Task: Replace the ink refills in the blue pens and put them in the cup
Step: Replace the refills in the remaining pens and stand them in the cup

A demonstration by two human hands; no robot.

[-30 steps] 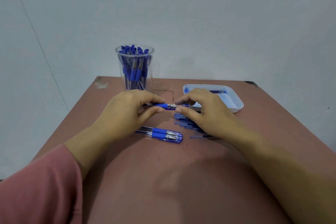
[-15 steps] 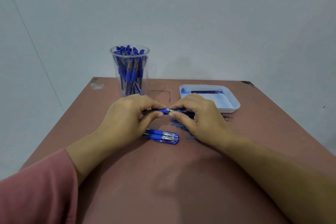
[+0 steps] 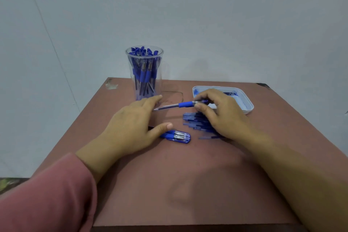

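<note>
My right hand (image 3: 224, 117) grips a blue pen (image 3: 180, 105) by its tip end, the clear barrel pointing left over the table. My left hand (image 3: 135, 128) is open, fingers spread, just left of the pen's barrel end and not holding it. Below its thumb lie a few capped blue pens (image 3: 177, 136) on the table. A heap of blue ink refills (image 3: 195, 121) lies partly under my right hand. The clear cup (image 3: 145, 81), packed with several blue pens, stands at the back, just beyond my left fingertips.
A white tray (image 3: 246, 102) stained with blue ink sits at the back right, behind my right hand. The brown table (image 3: 188, 184) ends close to the cup at the back and drops off on both sides. A pale wall stands behind.
My left hand has let go of the pen and opened; my right hand alone now holds it. Earlier both hands gripped the pen together at the middle.
</note>
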